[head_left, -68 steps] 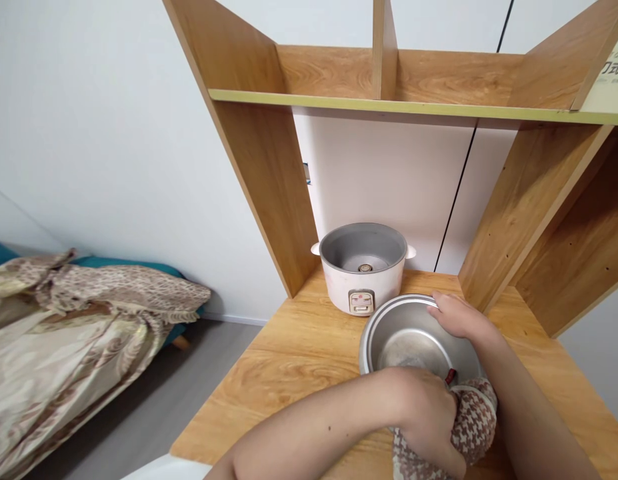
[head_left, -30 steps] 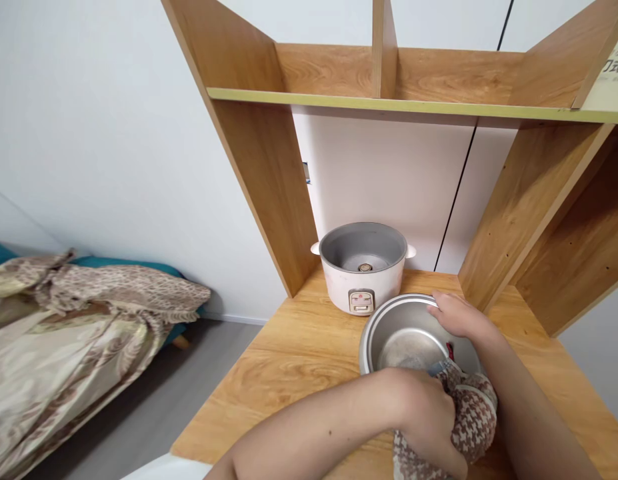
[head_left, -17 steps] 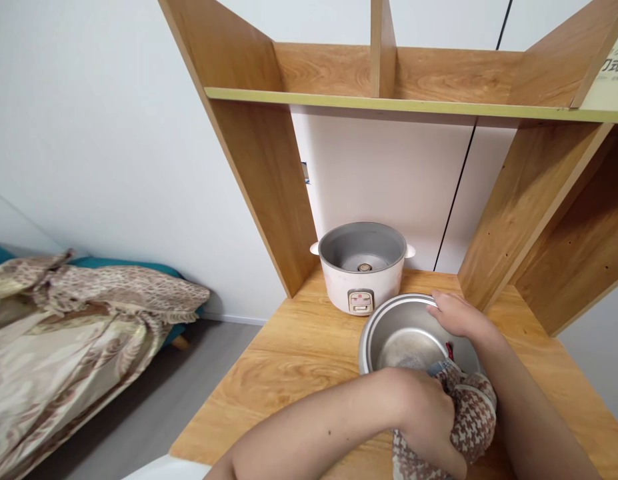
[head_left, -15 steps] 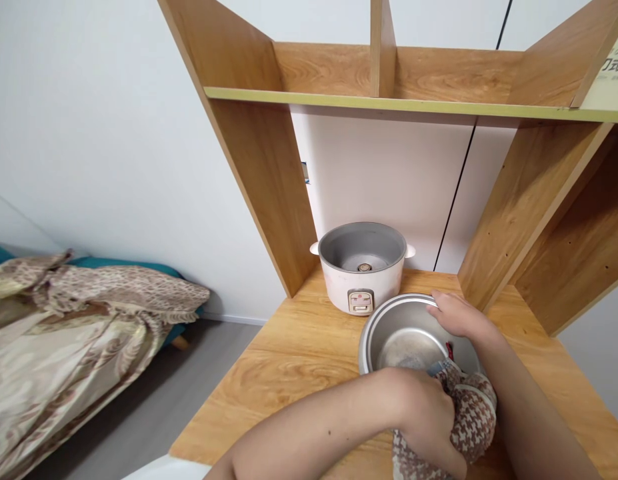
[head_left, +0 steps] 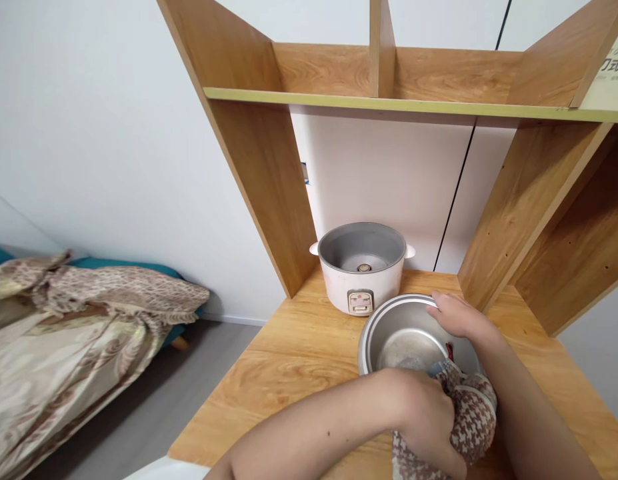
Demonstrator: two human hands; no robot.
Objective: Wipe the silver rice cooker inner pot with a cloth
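Note:
A silver rice cooker inner pot (head_left: 407, 337) rests on the wooden desk, its open mouth facing up. My right hand (head_left: 456, 315) grips its far right rim, thumb over the inside. My left hand (head_left: 429, 417) is closed on a brown-and-white houndstooth cloth (head_left: 476, 419) at the pot's near side, and its fingertips are mostly hidden. Part of the cloth reaches over the near rim, and a small red bit shows beside it. Just behind the pot stands the white rice cooker body (head_left: 363, 277), lidless, with its heating base visible inside.
The wooden desk (head_left: 269, 373) carries an upper shelf (head_left: 389, 103) above the cooker, with upright panels (head_left: 269, 193) on both sides. To the left is a bed or sofa with a patterned blanket (head_left: 103, 293), beyond a strip of grey floor (head_left: 189, 360).

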